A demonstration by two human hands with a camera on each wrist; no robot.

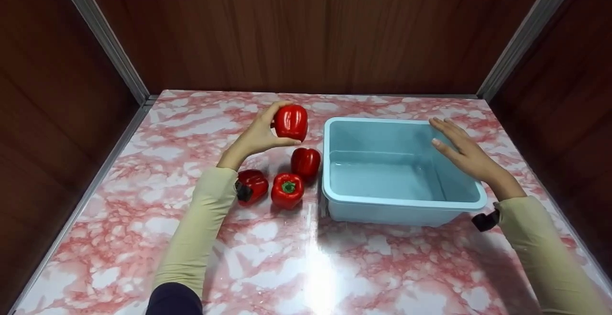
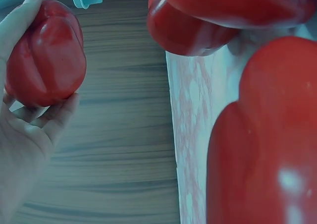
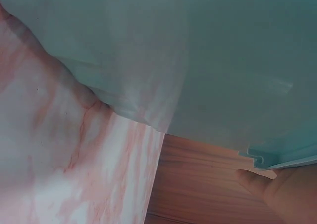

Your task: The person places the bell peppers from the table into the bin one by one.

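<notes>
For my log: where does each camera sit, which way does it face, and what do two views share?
Head: worn on the head, facing forward and down at table, loose red peppers and blue bin; left hand, right hand and sleeved forearms show.
Left wrist: on that wrist, facing the held pepper; part of the left hand shows at left.
Right wrist: on that wrist, facing the bin's outer wall; part of the right hand shows lower right.
Shared: head and left wrist both show the held pepper.
</notes>
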